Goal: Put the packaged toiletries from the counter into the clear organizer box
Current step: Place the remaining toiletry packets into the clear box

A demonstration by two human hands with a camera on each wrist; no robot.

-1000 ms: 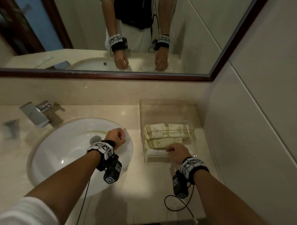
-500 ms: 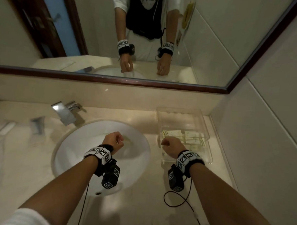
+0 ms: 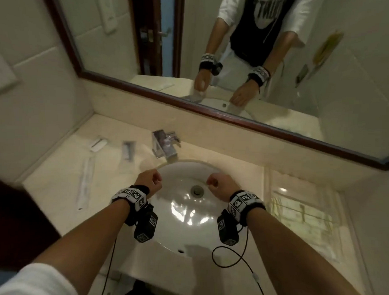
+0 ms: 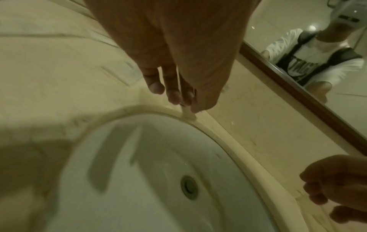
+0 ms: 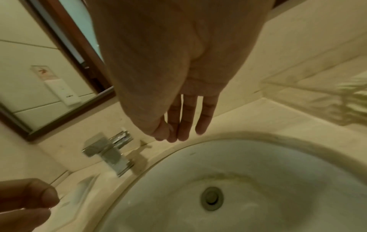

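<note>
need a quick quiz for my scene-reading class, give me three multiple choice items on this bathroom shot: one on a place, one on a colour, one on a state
1. Where does the clear organizer box stand?
A. left of the sink
B. right of the sink
C. inside the sink

2. What colour is the sink basin?
A. white
B. black
C. blue

3. What is the right hand doing?
A. gripping a packet
B. pressing the faucet
C. holding nothing, above the sink

Key:
1 B: the clear organizer box sits on the counter to the right of the sink.
2 A: the basin shows glossy white in the head view.
3 C: the right hand hangs above the basin, and the right wrist view shows empty fingers.
</note>
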